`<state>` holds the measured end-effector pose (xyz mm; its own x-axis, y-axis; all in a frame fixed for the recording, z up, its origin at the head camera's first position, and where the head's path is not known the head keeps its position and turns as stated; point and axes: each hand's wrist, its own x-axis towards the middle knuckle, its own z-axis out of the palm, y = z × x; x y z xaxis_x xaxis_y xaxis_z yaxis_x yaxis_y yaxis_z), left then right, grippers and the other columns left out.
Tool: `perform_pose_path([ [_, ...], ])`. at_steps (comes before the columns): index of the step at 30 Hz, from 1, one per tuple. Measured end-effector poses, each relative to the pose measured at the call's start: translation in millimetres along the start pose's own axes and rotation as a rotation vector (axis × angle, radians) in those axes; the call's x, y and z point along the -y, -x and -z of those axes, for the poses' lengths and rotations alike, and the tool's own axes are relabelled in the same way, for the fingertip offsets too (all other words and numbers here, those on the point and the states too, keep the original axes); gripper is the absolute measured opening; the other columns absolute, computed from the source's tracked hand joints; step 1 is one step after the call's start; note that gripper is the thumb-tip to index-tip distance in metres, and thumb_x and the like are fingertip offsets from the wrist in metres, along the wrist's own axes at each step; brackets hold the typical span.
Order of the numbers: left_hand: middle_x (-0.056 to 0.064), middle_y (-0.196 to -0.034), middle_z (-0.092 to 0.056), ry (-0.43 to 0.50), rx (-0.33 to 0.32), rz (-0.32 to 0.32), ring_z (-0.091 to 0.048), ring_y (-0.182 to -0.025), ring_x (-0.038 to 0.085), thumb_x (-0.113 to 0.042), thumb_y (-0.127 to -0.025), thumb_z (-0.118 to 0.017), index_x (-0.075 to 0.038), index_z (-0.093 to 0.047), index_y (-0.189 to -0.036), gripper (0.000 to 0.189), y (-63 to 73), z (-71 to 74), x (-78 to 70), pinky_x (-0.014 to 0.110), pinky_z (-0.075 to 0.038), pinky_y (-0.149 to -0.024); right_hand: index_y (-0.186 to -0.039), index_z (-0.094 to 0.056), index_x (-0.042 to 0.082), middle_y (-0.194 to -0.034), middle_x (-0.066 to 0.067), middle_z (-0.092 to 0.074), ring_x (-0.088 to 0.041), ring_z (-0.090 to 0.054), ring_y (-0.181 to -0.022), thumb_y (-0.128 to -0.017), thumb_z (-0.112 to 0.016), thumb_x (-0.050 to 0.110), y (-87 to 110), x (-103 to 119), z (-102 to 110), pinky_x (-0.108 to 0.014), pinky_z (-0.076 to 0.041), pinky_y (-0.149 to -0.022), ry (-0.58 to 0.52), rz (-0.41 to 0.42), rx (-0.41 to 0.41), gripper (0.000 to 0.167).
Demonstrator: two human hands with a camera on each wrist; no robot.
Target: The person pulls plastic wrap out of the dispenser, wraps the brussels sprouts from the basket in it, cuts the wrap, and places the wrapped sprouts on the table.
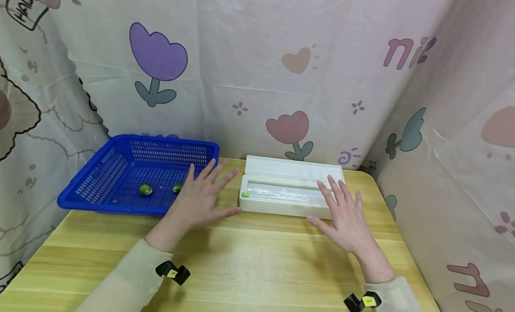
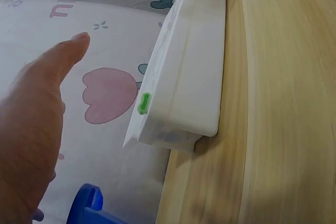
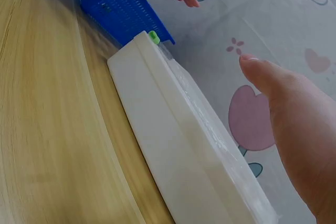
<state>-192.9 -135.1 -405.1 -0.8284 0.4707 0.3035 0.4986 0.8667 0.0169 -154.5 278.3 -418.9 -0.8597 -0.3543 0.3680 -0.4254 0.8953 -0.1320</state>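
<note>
A white cling film dispenser (image 1: 287,207) stands on the table with its lid (image 1: 293,169) raised at the back. Clear film (image 1: 289,195) lies across its top, and a small green slide cutter (image 1: 245,194) sits at its left end. My left hand (image 1: 199,198), fingers spread, hovers between the dispenser and a blue plastic basket (image 1: 116,209), covering part of the basket's right side. Over the dispenser's right end my right hand (image 1: 347,218) is held with spread fingers. Neither hand grips anything. Two small wrapped green items (image 1: 145,189) lie in the basket, one partly hidden by my left hand.
The wooden table (image 1: 249,267) extends toward me in front of the dispenser. A patterned cloth (image 1: 237,57) hangs behind the table and along both sides. Each wrist wears a small black camera (image 1: 173,272).
</note>
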Motion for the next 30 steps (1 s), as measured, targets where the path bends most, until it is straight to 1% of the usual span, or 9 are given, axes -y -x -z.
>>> perform_pose_path([
  [5,0.008,-0.175,-0.019,0.022,0.001,-0.01,-0.013,-0.16,0.036,-0.091,-0.086,-0.049,-0.039,-0.023,-0.169,0.102,-2.6,0.2,-2.7,0.079,-0.012,-0.115,-0.169,-0.028,0.023,-0.176,-0.007,-0.015,-0.046,-0.021,-0.155,-0.093,-0.069,0.064,1.6,-5,1,-0.083,-0.013,-0.111,-0.02,-0.001,-0.01,0.095],
  [8,0.008,-0.175,-0.022,0.036,-0.013,-0.019,-0.014,-0.16,0.036,-0.088,-0.086,-0.055,-0.039,-0.025,-0.169,0.1,-4.9,-1.6,-3.8,0.079,-0.013,-0.115,-0.169,-0.027,0.023,-0.176,-0.007,-0.015,-0.046,-0.022,-0.155,-0.093,-0.07,0.062,3.0,-8,2,-0.083,-0.014,-0.111,-0.024,0.001,-0.018,0.095],
  [11,0.009,-0.174,-0.025,0.051,-0.027,-0.029,-0.016,-0.16,0.037,-0.087,-0.087,-0.056,-0.038,-0.028,-0.168,0.099,-7.1,-3.7,-5.2,0.08,-0.015,-0.115,-0.169,-0.027,0.022,-0.176,-0.007,-0.014,-0.046,-0.022,-0.155,-0.094,-0.07,0.061,4.8,-11,3,-0.083,-0.015,-0.111,-0.028,-0.003,-0.019,0.095],
  [16,0.008,-0.174,-0.023,0.07,-0.02,-0.038,-0.021,-0.158,0.04,-0.091,-0.088,-0.047,-0.036,-0.028,-0.168,0.1,-11.4,-6.5,-8.7,0.08,-0.014,-0.115,-0.169,-0.029,0.02,-0.176,-0.008,-0.015,-0.047,-0.022,-0.155,-0.094,-0.07,0.06,7.7,-19,2,-0.081,-0.014,-0.112,-0.032,-0.013,-0.014,0.094],
  [19,0.007,-0.175,-0.02,0.074,-0.008,-0.038,-0.021,-0.158,0.04,-0.092,-0.088,-0.043,-0.036,-0.026,-0.169,0.099,-14.2,-7.7,-10.5,0.078,-0.012,-0.116,-0.169,-0.029,0.02,-0.175,-0.01,-0.017,-0.047,-0.023,-0.154,-0.094,-0.07,0.059,8.9,-23,2,-0.081,-0.014,-0.112,-0.033,-0.013,-0.012,0.094],
  [21,0.007,-0.175,-0.021,0.079,-0.007,-0.042,-0.021,-0.158,0.039,-0.092,-0.089,-0.042,-0.036,-0.027,-0.169,0.099,-16.2,-8.2,-11.8,0.077,-0.011,-0.117,-0.169,-0.029,0.02,-0.175,-0.01,-0.019,-0.047,-0.024,-0.154,-0.094,-0.07,0.059,9.7,-26,1,-0.081,-0.015,-0.112,-0.032,-0.012,-0.013,0.093],
  [26,0.008,-0.174,-0.024,0.111,0.0,-0.077,-0.022,-0.158,0.036,-0.086,-0.093,-0.047,-0.033,-0.03,-0.168,0.093,-21.2,-9.8,-16.1,0.074,-0.011,-0.119,-0.169,-0.028,0.02,-0.174,-0.012,-0.02,-0.046,-0.025,-0.153,-0.096,-0.07,0.057,12.2,-34,-1,-0.079,-0.015,-0.114,-0.044,-0.02,-0.006,0.092],
  [30,0.009,-0.172,-0.028,0.102,-0.002,-0.107,-0.024,-0.158,0.035,-0.079,-0.096,-0.053,-0.032,-0.031,-0.168,0.089,-26.2,-13.1,-20.0,0.073,-0.013,-0.12,-0.169,-0.028,0.02,-0.173,-0.016,-0.023,-0.047,-0.027,-0.152,-0.096,-0.07,0.055,14.1,-41,-3,-0.079,-0.017,-0.113,-0.049,-0.021,-0.014,0.092],
])
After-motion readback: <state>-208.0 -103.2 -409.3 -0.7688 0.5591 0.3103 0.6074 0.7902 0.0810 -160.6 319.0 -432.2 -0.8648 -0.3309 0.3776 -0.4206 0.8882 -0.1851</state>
